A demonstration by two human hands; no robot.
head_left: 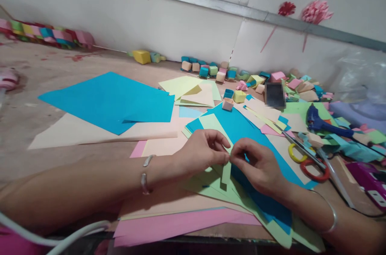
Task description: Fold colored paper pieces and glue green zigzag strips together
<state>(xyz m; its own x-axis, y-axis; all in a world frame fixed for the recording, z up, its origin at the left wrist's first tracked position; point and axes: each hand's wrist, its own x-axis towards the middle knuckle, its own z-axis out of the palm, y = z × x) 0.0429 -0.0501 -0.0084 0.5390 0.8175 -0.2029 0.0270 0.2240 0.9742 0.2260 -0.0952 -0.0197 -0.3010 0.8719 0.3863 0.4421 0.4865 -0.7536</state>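
A narrow light green paper strip (pixel 226 173) hangs between my hands, its lower end over the stacked sheets. My left hand (pixel 208 148) pinches the strip near its top with thumb and fingers. Close against it, my right hand (pixel 256 160) has thumb and forefinger pressed together at the strip's edge; whether it grips the strip too is hard to see. Beneath both hands lie blue sheets (pixel 271 202) and light green sheets (pixel 211 118).
A large blue sheet (pixel 105 100) lies at the left. Small folded paper boxes (pixel 228 104) line the wall. At the right are scissors (pixel 315 169), a blue glue gun (pixel 327 124), a purple power strip (pixel 366 184) and paper scraps. Pink sheets (pixel 175 227) lie along the front edge.
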